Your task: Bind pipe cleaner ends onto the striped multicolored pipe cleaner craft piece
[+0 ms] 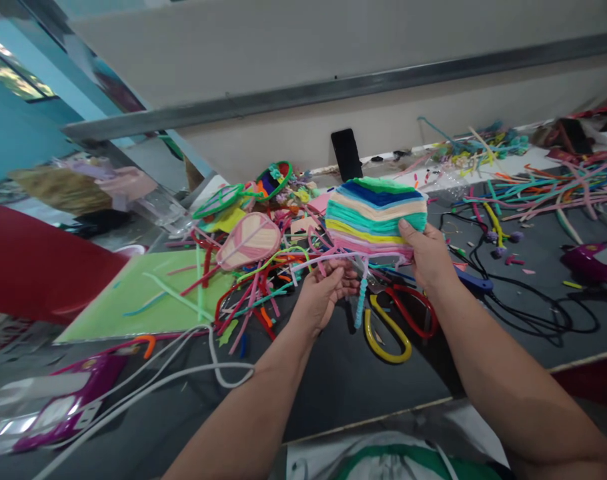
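Observation:
A striped piece (376, 213) in green, blue, cream, teal, yellow and pink is held up over the dark table. My right hand (428, 250) grips its lower right edge, thumb on the front. Below its lower left side is my left hand (331, 287), fingers curled around the pink and lilac stems (328, 259) along the bottom edge. A twisted light-blue stem (361, 297) hangs down between my hands. Under the piece lie scissors with one yellow handle (391, 343) and one red handle (418, 313).
Loose coloured stems and a pink leaf shape (251, 241) lie left, by a green sheet (148, 287). Purple glue guns (73, 400) sit at both sides, with white and black cables. A phone (347, 153) leans on the back wall; more stems (548, 190) lie right.

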Motion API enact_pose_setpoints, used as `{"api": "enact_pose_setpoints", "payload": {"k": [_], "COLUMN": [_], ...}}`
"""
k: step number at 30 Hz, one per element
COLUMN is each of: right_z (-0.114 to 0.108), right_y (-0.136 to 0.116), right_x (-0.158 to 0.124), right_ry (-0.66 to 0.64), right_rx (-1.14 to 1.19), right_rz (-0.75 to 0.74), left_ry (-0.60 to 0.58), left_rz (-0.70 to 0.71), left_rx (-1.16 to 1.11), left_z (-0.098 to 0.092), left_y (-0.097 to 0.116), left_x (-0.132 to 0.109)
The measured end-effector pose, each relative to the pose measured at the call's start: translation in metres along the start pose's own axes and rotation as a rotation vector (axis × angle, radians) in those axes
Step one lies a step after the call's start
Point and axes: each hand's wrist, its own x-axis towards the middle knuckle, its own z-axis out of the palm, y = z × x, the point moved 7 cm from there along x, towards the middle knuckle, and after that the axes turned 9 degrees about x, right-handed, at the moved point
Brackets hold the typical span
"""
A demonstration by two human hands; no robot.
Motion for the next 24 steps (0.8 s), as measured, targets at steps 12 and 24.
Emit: {"api": "enact_pose_setpoints", "payload": {"k": [12, 24], "right_z": [0.002, 0.007], "right_y": [0.004, 0.010], "right_x": [-0.002, -0.005], "right_ry": [-0.042, -0.073], "right_rx": [0.004, 0.069], "right_rz": [0.034, 0.085], "left_ry": [0.133, 0.115], "left_rz": [0.079, 0.073], "left_rx": [-0.056, -0.231], "left_z": [-0.004, -0.010], "left_y": [0.004, 0.000], "left_x": [0.001, 0.006]}}
